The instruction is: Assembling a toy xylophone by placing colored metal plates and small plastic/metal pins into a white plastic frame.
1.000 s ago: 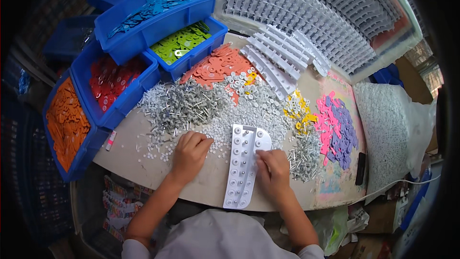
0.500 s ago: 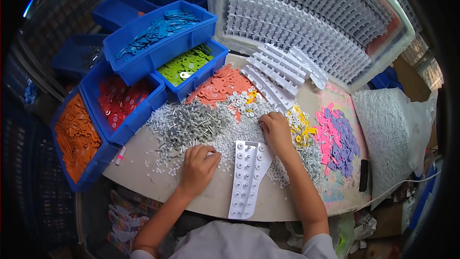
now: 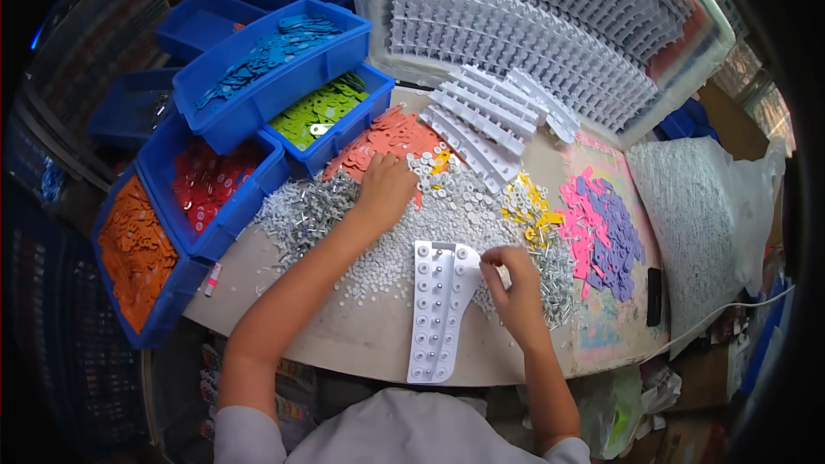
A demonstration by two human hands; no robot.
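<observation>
My left hand [image 3: 387, 193] reaches over the edge of a pile of flat coral pieces [image 3: 391, 131], beside the heap of silver metal pins [image 3: 305, 215]. Its fingers are curled downward and close together, with the tips hidden. At the upper right edge of a white plastic holder [image 3: 449, 326] is my right hand [image 3: 518, 292]. Thumb and fingertips are bent toward each other; anything between them is too small to make out. The holder lies lengthwise at the table's near side, with white rings along both sides and a row of metal pins down its middle channel.
Small white rings [image 3: 378, 268] cover the table's middle. Blue bins [image 3: 236, 228] with orange, red, green and blue pieces stand left. More white holders [image 3: 481, 116] lie stacked behind. Yellow [image 3: 541, 223], pink [image 3: 584, 236] and purple pieces [image 3: 614, 241] lie right, near a filled plastic bag [image 3: 687, 223].
My left hand has moved forward from the near edge of the rings to the coral pile. My right hand has drawn back toward me, beside the holder's upper right edge. The view has shifted slightly.
</observation>
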